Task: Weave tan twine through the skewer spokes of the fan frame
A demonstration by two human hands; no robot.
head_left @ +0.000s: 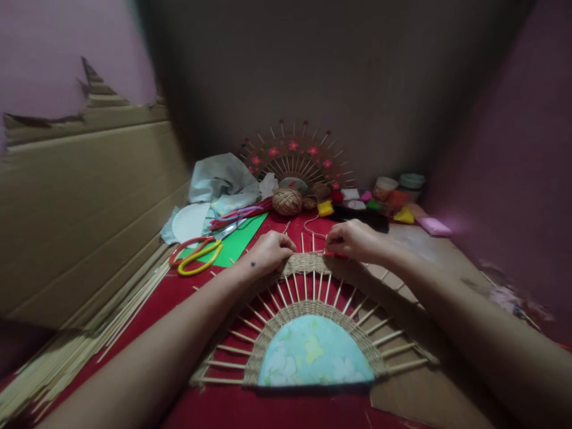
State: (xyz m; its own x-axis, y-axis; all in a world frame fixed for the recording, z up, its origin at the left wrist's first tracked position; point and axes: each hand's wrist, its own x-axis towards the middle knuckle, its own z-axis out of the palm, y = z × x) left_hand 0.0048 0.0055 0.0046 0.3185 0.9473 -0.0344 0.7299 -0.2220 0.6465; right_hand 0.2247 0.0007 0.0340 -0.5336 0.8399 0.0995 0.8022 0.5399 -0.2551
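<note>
The fan (pixel 315 313) is lying just below both hands, its outer band (pixel 307 263) running crosswise; the left hand (pixel 270 250) is curling against it, grip unclear, while the right hand (pixel 355 238) is pinching twine (pixel 305 224).

Red surface (pixel 277 412) carried semicircular stick-and-twine weaving (pixel 308 308), green sheet (pixel 243 239), ball of twine (pixel 287 202), brown sheet (pixel 413 390), thin sticks (pixel 129 305).

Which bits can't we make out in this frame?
All head view:
- What the right hand grips, if anything: hidden by its curled fingers.
- Outer woven band, left stretch: partly behind the left forearm.
- Loose sticks: near ends cut off by the frame edge.
- Pale bundle, far right: too blurred to identify.
</note>
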